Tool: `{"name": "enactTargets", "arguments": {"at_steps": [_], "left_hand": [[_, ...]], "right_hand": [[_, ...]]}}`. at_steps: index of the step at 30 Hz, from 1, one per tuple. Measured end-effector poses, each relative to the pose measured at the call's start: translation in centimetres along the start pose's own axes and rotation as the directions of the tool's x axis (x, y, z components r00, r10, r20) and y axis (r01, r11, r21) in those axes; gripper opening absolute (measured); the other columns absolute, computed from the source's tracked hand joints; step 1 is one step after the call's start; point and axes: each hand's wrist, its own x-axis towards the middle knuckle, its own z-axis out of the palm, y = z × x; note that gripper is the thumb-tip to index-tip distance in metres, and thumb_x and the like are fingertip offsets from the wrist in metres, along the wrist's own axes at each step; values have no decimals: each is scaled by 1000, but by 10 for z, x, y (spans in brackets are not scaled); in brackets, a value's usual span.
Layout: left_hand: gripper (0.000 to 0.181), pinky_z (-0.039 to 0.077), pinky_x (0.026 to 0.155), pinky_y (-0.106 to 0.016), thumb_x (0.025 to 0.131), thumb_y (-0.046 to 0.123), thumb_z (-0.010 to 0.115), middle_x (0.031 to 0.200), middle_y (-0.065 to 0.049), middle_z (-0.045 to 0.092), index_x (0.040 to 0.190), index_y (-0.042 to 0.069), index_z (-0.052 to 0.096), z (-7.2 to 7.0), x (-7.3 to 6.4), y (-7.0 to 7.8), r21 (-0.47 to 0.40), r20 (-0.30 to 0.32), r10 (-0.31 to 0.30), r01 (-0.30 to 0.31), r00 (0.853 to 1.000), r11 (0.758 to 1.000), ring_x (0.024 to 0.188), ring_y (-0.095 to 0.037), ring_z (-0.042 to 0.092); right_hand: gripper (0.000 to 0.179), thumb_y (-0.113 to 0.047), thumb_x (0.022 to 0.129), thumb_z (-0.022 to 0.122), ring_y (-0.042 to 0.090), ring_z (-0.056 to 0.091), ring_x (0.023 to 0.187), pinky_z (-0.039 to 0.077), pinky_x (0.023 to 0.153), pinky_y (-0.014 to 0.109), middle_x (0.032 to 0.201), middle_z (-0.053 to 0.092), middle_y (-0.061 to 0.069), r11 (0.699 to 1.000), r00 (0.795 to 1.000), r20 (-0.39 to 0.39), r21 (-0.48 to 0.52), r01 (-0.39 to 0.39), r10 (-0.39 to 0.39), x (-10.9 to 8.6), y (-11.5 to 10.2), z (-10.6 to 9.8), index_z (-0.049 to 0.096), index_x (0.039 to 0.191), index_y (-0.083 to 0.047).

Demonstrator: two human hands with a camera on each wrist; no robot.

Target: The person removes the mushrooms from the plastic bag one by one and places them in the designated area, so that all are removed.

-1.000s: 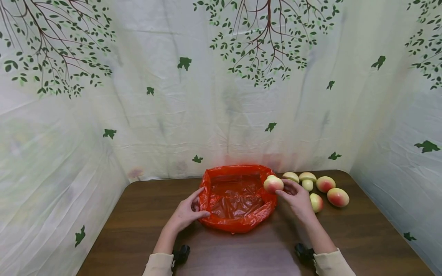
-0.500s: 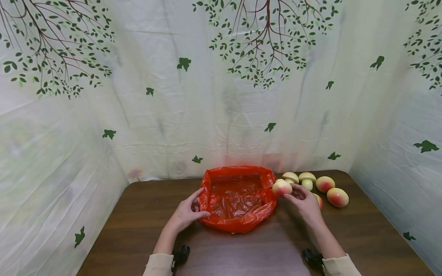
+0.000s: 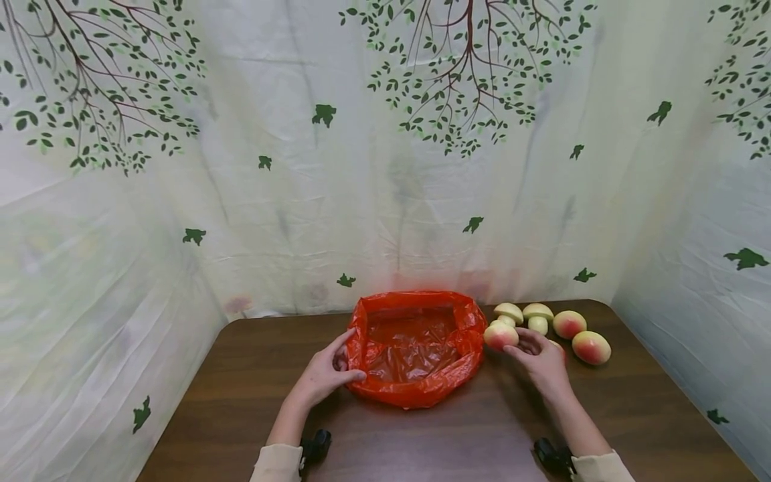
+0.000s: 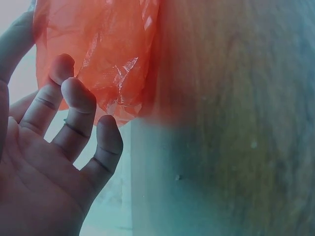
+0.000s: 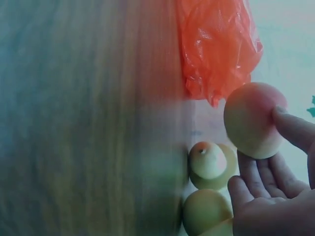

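Note:
A red plastic bag stands wide-mouthed on the table, its rim rolled outward. At its left side my left hand holds the rim, thumb on the front edge; in the left wrist view the curled fingers lie against the thin red plastic. My right hand grips a yellow-pink peach between thumb and fingertips, just right of the bag. In the right wrist view this peach shows beside the bag's side. Part of another peach shows behind the right hand.
Two pale yellow mushrooms lie at the table's back right. Beside them are two more peaches. The brown wooden table meets a leaf-printed white curtain at its back edge.
My right hand has moved right and slightly nearer me with the peach, from over the bag's right rim to beside it. The left hand and the bag have stayed in place.

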Motion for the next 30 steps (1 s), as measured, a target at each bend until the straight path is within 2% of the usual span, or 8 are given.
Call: {"name": "enactTargets", "arguments": {"at_steps": [7, 16, 21, 23, 27, 30], "left_hand": [[90, 51, 71, -28, 87, 27, 89, 98, -6, 61, 163, 21, 42, 1, -1, 2, 2, 4, 3, -3, 1000, 1000, 86, -21, 55], [90, 50, 70, -28, 86, 27, 90, 96, -6, 59, 162, 22, 44, 2, -2, 2, 0, -4, -6, 6, 1000, 1000, 86, -20, 54], [90, 51, 71, -28, 86, 29, 90, 97, -6, 59, 163, 21, 43, 3, -2, 2, 7, 8, 3, -3, 1000, 1000, 86, -20, 54], [90, 51, 71, -29, 86, 29, 90, 97, -6, 60, 163, 21, 43, 3, -2, 2, 7, 10, 7, -7, 1000, 1000, 86, -21, 55], [90, 51, 71, -28, 86, 28, 90, 97, -6, 59, 163, 21, 44, 3, -2, 2, 3, 6, 4, -4, 1000, 1000, 86, -21, 55], [89, 51, 71, -29, 86, 27, 90, 97, -6, 59, 163, 21, 44, 2, -1, 2, 1, 0, 0, 0, 1000, 1000, 86, -21, 54]], "right_hand": [[58, -25, 96, 81, -12, 60, 98, 51, 83, 7, 142, 64, 26, 999, 1000, 4, -44, -11, 11, 0, 8, -6, 60, 142, 1], [57, -20, 97, 79, -3, 61, 107, 50, 83, 7, 144, 63, 27, 995, 998, 53, -93, -31, 36, 4, 16, -11, 58, 144, 5], [56, -16, 96, 80, -10, 59, 100, 50, 82, 8, 141, 63, 29, 993, 998, 52, -110, -30, 36, 5, 19, -12, 58, 141, 8], [56, -16, 96, 80, -9, 60, 99, 50, 81, 9, 140, 64, 29, 993, 999, 43, -120, -16, 22, 3, 19, -12, 58, 141, 8], [56, -16, 96, 81, 13, 68, 112, 50, 80, 11, 139, 63, 31, 990, 999, 38, -138, -6, 11, 2, 18, -11, 57, 140, 8], [56, -16, 96, 80, 31, 66, 122, 50, 80, 11, 139, 63, 31, 989, 999, 43, -148, -5, 12, 2, 19, -12, 57, 141, 8]]}}
